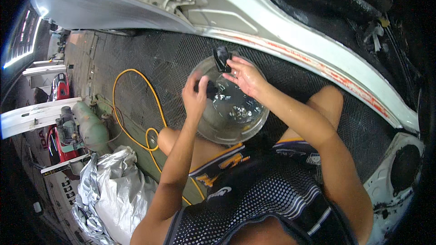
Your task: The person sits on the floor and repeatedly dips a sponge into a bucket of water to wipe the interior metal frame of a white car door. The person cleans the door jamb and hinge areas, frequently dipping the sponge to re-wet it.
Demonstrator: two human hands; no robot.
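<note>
A glossy black piece (221, 59), its kind unclear, is held by the fingertips of my right hand (247, 76) over the far rim of a clear round basin (213, 137). Across the basin's left side is my left hand (195, 99), fingers curled and partly blurred. Something dark shows between its thumb and fingers, but I cannot make out what it is. Water (238, 109) with bright reflections lies in the basin, which sits between my knees.
A white car body sill (290, 56) with orange-red scraped patches runs along the far side. A yellow hose (156, 95) loops over the dark floor mat (150, 54) at left. Nearby are a green compressor tank (91, 122) and crumpled silver sheeting (120, 190). A white panel (399, 177) stands at right.
</note>
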